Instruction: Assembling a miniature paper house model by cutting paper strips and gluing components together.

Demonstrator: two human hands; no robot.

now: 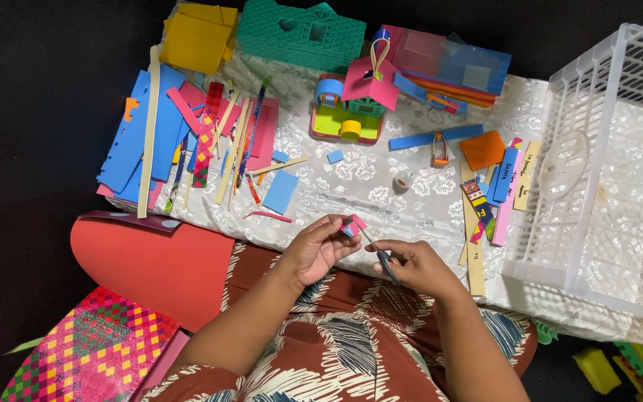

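Far left of the frame, blue foam sheets [139, 126] fan out beside coloured strips [221, 138]. Centre bottom, left hand [318, 246] pinches a small pink-and-blue piece [351, 225] in its fingertips. Right hand [417, 266] grips scissors [378, 251], blades touching that piece. Far right, white basket [597, 171].

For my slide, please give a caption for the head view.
Left hand holds small pink piece; right hand cuts it with scissors.
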